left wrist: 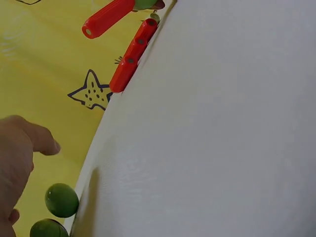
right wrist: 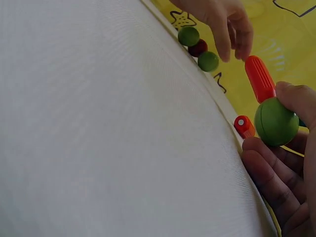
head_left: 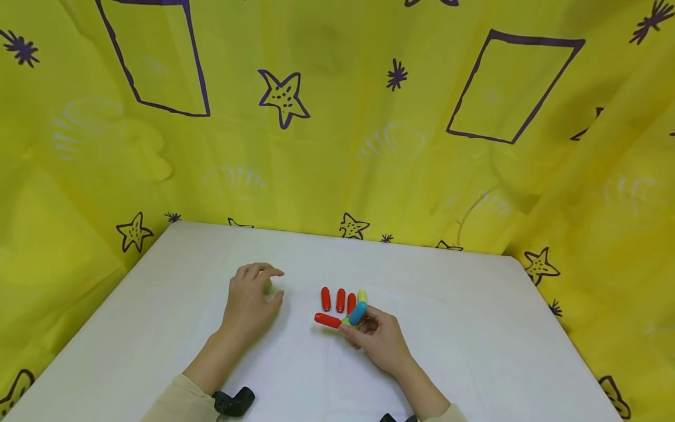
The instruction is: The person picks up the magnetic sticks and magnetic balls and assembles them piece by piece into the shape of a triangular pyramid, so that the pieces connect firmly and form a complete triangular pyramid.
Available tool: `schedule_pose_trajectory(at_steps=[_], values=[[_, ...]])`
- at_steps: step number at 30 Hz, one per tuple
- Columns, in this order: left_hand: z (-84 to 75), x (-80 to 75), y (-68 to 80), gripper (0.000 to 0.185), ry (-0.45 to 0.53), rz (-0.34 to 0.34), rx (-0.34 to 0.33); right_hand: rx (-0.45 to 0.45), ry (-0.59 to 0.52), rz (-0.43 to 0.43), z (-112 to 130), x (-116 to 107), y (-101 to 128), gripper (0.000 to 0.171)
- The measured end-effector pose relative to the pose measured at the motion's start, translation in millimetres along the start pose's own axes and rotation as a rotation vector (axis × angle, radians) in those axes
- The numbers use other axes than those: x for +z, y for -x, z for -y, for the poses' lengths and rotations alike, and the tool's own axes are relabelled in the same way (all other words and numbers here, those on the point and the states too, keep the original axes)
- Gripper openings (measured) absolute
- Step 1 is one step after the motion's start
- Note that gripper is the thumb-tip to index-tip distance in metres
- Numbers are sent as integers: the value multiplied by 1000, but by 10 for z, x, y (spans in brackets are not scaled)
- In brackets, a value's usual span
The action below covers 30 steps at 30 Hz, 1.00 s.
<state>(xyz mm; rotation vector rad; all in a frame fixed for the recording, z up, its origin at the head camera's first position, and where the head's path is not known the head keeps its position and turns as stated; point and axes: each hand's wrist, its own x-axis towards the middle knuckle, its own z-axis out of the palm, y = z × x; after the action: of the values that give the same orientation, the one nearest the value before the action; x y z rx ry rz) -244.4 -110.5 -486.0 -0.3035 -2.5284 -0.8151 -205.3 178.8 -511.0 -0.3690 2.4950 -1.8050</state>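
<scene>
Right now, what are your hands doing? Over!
Left hand curled over green balls. Right hand holds green ball, red stick, blue piece. Nothing blocking.

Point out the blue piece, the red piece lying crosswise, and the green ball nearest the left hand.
blue piece [head_left: 358,312], head view, its middle.
crosswise red piece [head_left: 328,320], head view, mid-length.
green ball [left wrist: 61,200], left wrist view, its centre.

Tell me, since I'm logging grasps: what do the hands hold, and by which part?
The right hand pinches a green ball joined to a red rod, fingers round the ball. The left hand holds nothing visible.
</scene>
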Motion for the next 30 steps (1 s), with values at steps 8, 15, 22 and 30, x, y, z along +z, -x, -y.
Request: schedule_pose_trajectory(at_steps=[8, 15, 22, 30], values=[[187, 18, 11, 34, -137, -67, -10, 30, 7, 6, 43, -23, -7, 21], [210, 34, 46, 31, -196, -15, -23, 46, 6, 0, 18, -17, 13, 20], [191, 37, 1, 32, -171, -39, 67, 57, 18, -6, 40, -9, 5, 21], [58, 61, 46, 31, 91, 47, 123, 46, 6, -16, 21, 23, -5, 22]])
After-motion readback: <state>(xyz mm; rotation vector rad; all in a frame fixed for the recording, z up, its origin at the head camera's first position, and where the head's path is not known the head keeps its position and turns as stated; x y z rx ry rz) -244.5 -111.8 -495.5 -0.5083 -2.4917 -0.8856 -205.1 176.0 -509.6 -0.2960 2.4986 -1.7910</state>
